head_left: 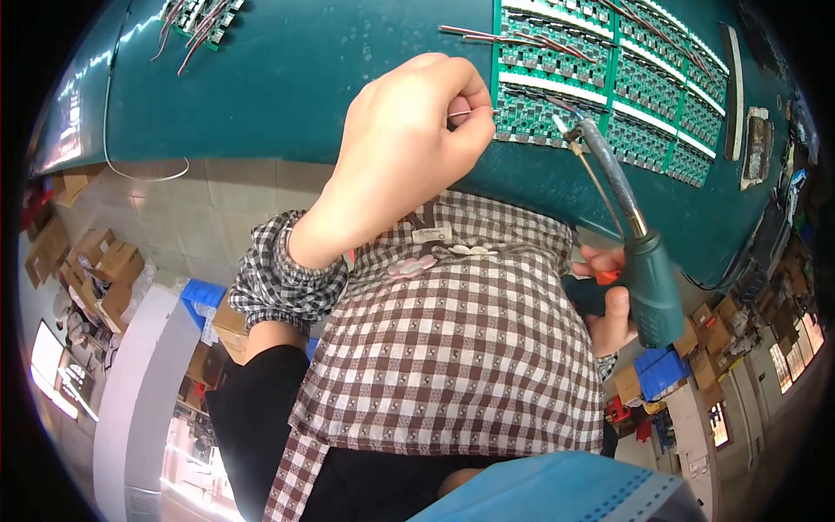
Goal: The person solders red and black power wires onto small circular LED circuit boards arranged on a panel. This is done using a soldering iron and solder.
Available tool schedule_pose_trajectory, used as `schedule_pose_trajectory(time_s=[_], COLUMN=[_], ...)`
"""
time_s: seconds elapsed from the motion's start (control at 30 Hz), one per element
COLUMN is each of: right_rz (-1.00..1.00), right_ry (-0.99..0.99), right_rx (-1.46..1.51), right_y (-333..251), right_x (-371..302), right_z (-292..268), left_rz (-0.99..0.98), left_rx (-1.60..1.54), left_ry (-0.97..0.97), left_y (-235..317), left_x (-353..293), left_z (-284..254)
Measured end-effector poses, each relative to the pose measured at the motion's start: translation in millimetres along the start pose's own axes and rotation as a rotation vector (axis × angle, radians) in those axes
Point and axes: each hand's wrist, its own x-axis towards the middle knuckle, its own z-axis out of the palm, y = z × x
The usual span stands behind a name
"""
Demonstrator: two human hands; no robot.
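Observation:
My left hand (409,126) is closed in a pinch on a thin wire (464,113), at the left edge of a panel of green circuit boards (557,104). Some of the wire is hidden by the fingers. In my right hand (611,304) is a soldering gun (654,287) with a dark green body, its fingers wrapped round the grip. A thin metal feed tube (600,181) runs beside its barrel. The tip points up and left, over the lower rows of the panel; whether it touches a board I cannot tell. Several red, black and white wires (557,45) lie across the panel.
A smaller group of boards with wires (204,19) lies at the far left of the green tabletop (270,87). Right of the panel are a long bar (733,91) and a worn block (758,143). A loose pale cable (108,130) hangs over the table's left front edge.

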Motion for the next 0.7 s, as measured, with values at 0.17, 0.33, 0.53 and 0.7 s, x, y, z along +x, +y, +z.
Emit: schedule_pose_trajectory(time_s=[0.17,0.33,0.53,0.7], right_rz=[0.008,0.028,0.022,-0.013], right_ry=[-0.002,-0.084,-0.137,-0.152], right_rx=[-0.001,0.004,-0.055,-0.035], right_y=[0.4,0.0,-3.7,-3.2], right_x=[-0.2,1.0,1.6,2.0], right_z=[1.5,-1.6,-0.1,0.6], left_rz=[-0.02,-0.042,-0.022,0.021], left_rx=[-0.007,-0.027,0.027,0.043], left_ry=[0.063,0.016,0.019,0.037], left_y=[1.3,3.8,3.5,3.6], left_x=[0.9,2.1,0.8,1.0], left_z=[4.1,1.4,1.7,1.9])
